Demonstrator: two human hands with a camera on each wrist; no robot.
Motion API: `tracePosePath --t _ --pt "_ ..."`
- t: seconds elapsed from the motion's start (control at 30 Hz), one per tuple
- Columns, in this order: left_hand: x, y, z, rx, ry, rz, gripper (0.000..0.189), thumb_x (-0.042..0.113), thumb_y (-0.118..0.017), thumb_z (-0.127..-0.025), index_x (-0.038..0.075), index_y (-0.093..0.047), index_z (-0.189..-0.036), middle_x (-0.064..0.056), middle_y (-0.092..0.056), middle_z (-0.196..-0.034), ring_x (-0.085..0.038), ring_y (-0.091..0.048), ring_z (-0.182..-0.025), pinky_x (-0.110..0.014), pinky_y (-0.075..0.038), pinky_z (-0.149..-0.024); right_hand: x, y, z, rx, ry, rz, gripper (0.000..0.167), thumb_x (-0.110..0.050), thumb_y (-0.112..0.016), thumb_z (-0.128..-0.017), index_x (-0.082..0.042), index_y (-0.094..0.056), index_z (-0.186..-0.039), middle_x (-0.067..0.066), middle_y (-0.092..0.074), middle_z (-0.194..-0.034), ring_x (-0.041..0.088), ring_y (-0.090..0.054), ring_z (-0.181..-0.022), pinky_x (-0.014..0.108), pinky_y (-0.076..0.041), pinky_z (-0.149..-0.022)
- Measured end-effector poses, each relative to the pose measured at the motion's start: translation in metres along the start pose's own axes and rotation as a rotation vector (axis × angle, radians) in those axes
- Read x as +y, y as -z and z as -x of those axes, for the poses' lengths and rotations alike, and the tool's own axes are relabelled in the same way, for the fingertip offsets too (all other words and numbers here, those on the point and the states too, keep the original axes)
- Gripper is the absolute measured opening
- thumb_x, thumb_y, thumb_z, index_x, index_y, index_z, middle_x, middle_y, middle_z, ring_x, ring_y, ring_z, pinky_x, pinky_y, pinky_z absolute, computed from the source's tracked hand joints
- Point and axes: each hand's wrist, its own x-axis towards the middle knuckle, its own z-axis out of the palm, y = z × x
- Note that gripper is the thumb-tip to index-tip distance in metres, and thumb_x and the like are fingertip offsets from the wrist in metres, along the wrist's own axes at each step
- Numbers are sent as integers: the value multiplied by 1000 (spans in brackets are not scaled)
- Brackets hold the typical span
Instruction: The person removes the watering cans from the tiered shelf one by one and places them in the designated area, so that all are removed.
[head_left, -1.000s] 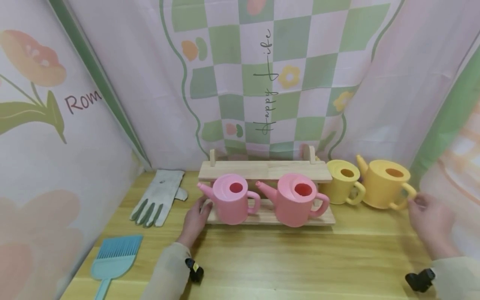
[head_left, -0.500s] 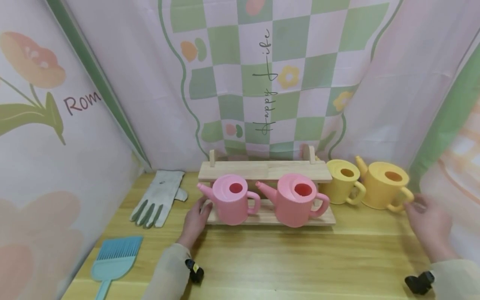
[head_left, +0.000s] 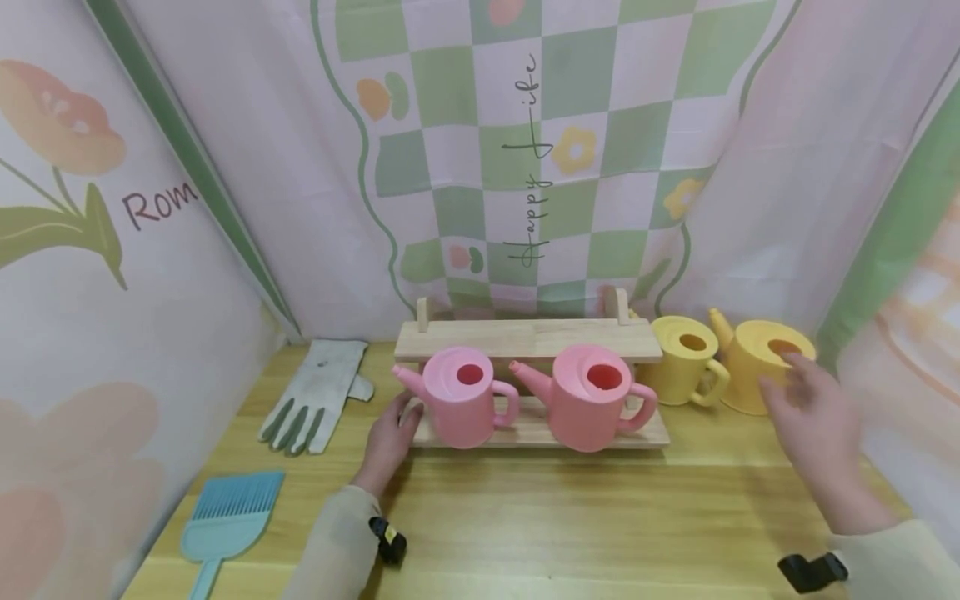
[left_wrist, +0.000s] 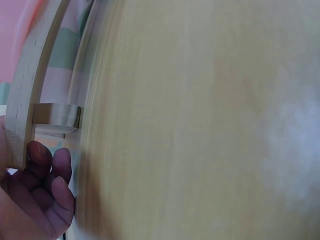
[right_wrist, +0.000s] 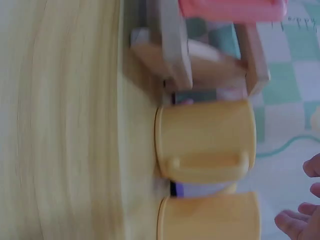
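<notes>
Rightmost yellow plastic watering can (head_left: 745, 371) stands on the wood-grain tabletop (head_left: 555, 517); handling it seems the step in hand. The right hand (head_left: 813, 425) hangs close by, fingers parted, holding nothing; a grip would call for closing them. The left hand (head_left: 390, 437) pinches the two-tier pale wooden rack (head_left: 525, 337) at its end.

In the head view, the right hand (head_left: 817, 425) covers the handle of the outer yellow watering can (head_left: 746, 379); whether its fingers touch the can cannot be told. The shelf (head_left: 525, 340) hides most of the inner yellow watering can (head_left: 672, 377)'s spout. The bottom edge cuts off the brush (head_left: 227, 529)'s handle. The left wrist view crops the left hand (left_wrist: 37, 200) and a pink watering can (left_wrist: 12, 35). The right wrist view is blurred; a purple thing (right_wrist: 177, 190) there is too covered to tell.
</notes>
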Motion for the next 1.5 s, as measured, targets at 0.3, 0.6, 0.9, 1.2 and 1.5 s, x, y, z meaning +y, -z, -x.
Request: tracePosePath --t 0.3,0.6,0.9,1.2,1.5 --pt "0 0 0 -4 -5 3 55 47 -48 -100 17 -44 -146 -15 -44 -149 -38 -40 -135 -56 -33 -109 -35 -33 21 -150 212 -174 38 -7 -66 -93 10 -57 -126 2 -66 -120 -20 -52 -94 4 -47 -76" --pt "1 1 1 -13 7 3 57 48 -48 -100 17 -43 -148 -15 -42 -149 -38 -39 -136 -57 -33 -109 -53 -54 37 -271 259 -189 34 -3 -68 -91 5 -62 -123 28 -65 -113 -18 -54 -91 6 -50 -72" --pt "1 0 0 -13 13 1 57 49 -47 -100 18 -42 -148 -15 -42 -150 -37 -38 -137 -57 -32 -110 -59 -64 43 -315 263 -210 34 -4 -70 -89 6 -62 -120 25 -66 -113 -12 -57 -91 9 -52 -71" --pt "1 0 1 -7 -5 2 55 48 -48 -100 18 -44 -146 -16 -44 -148 -38 -40 -135 -57 -33 -109 -58 -69 45 -292 262 -152 31 -2 -68 -90 7 -62 -119 24 -68 -106 -15 -54 -90 3 -47 -73" --pt "1 2 2 -8 -3 4 56 48 -48 -100 18 -43 -147 -15 -42 -149 -38 -39 -136 -57 -32 -109 -57 -71 45 -264 299 -115 25 1 -68 -89 6 -65 -113 24 -69 -104 -15 -54 -87 3 -47 -72"
